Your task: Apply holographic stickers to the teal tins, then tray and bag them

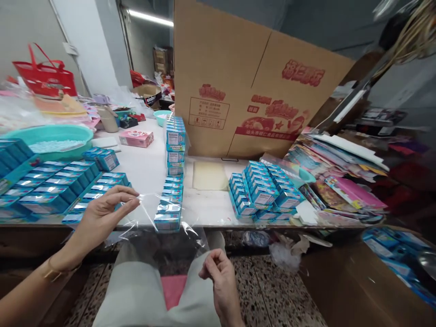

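A sheet of clear plastic film stretches between my hands at the table's front edge. My left hand pinches its upper left part between thumb and fingers. Lower down, over my lap, my right hand is closed in a pinch at the film's lower right corner; the exact grip there is partly hidden. Behind the film, a row of small blue boxes lies on the table, running away from me. Farther back, more of these boxes are stacked in a taller column.
Blue boxes in trays fill the left side, before a turquoise basin. Box stacks stand on the right. A large cardboard carton leans behind. A pink box lies back left; flattened packaging piles up at right.
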`<state>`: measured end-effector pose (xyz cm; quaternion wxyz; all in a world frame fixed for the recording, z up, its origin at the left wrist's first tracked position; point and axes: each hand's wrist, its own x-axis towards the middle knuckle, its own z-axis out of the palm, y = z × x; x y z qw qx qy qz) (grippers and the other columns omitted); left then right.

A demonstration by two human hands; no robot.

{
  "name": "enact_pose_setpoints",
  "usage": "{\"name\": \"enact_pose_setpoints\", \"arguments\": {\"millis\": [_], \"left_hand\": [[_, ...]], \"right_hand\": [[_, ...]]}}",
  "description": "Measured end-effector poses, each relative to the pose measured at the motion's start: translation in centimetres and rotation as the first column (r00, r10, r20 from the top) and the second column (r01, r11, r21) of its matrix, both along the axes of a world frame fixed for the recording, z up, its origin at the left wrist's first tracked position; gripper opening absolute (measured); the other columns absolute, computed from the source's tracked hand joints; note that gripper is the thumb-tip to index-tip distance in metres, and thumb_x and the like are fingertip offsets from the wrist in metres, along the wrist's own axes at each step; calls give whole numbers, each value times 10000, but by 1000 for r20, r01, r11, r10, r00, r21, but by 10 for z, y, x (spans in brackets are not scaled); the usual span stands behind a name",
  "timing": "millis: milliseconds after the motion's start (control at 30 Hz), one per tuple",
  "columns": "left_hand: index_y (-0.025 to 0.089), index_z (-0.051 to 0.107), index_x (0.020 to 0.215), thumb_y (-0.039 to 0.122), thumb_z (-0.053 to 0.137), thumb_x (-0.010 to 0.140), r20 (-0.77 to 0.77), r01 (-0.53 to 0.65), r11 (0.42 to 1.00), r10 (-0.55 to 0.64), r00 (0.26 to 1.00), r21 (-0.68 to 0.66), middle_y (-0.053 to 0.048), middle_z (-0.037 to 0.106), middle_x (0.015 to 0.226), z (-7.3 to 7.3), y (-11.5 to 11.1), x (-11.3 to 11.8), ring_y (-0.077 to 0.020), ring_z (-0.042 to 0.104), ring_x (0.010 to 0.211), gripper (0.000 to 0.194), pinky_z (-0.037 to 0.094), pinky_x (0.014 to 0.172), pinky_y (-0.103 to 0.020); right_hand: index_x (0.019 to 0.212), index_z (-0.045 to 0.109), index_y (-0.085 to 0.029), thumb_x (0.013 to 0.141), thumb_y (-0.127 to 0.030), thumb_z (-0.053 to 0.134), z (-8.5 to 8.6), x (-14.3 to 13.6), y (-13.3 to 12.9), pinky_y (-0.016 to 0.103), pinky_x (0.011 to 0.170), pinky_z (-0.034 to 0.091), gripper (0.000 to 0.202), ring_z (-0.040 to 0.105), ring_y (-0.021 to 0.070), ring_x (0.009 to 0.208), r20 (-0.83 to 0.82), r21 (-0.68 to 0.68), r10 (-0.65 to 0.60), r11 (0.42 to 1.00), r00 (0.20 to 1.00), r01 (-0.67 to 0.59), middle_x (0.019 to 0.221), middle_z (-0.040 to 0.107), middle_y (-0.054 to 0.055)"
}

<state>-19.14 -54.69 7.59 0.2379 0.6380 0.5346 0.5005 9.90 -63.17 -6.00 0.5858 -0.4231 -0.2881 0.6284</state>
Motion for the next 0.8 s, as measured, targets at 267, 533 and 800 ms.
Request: {"name": "enact_pose_setpoints", "arguments": {"millis": [267, 533, 800], "left_hand": [[173, 682, 612, 306, 774, 773, 386, 190, 979, -204, 900, 75, -8, 637, 710, 11, 2, 18, -140, 564, 694, 228, 452, 665, -252], [165, 645, 656, 479, 639, 856, -180, 59, 985, -88, 980, -161, 52, 548, 582, -14, 17, 10, -105, 452, 568, 372, 319, 528, -209], [176, 658, 740, 405, 690, 848, -81, -38, 997, 33, 996, -60, 39, 574, 706, -28, -2, 6, -120, 507, 659, 255, 374, 624, -216]], "right_hand": [[724, 502, -180, 813, -570, 734, -17, -5, -9, 176, 421, 292, 462, 443, 60, 386, 10, -83, 145, 986, 989, -143, 520, 501, -74], [1141, 643, -231, 699, -852, 604, -1, -8, -16, 450, 790, 571, 763, 674, 289, 1059, -440, -67, 93, 988, 893, -136, 1147, 711, 108], [743, 617, -151, 740, -583, 792, -27, -29, -24, 178, 393, 327, 466, 521, 89, 406, -23, -142, 98, 985, 995, -100, 576, 629, 0]]}}
